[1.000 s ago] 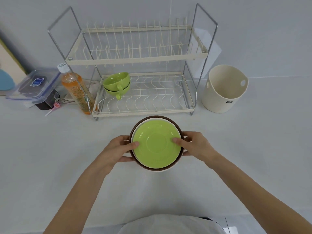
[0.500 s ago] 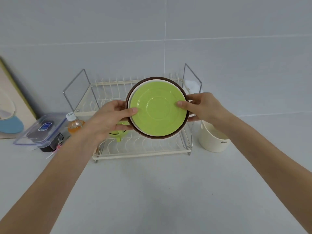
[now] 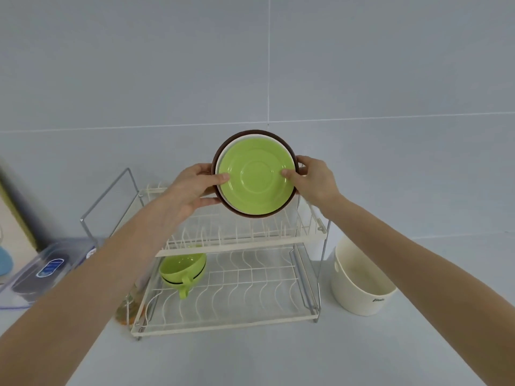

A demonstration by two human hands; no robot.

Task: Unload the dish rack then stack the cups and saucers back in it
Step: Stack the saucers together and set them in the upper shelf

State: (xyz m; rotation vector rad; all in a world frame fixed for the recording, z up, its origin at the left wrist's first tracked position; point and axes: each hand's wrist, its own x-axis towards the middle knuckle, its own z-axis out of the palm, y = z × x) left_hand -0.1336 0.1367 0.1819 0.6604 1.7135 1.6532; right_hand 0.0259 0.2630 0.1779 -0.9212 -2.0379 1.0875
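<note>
Green on top, a stack of three saucers (image 3: 255,179) was held tilted in the air above the upper tier of the dish rack (image 3: 231,246): one green, one white showing only as a thin edge behind it, one brown at the back. The left hand (image 3: 195,188) and the right hand (image 3: 313,176) gripped opposite rims, each grip pressed onto the stack with a thumb on the green face and fingers behind. Two green cups (image 3: 182,270) sat nested at the left end of the lower tier, handles toward the camera. One cream bucket (image 3: 362,285) stood on the grey surface (image 3: 250,358) just right of the rack; one clear lidded box (image 3: 47,271) lay to its left.
</note>
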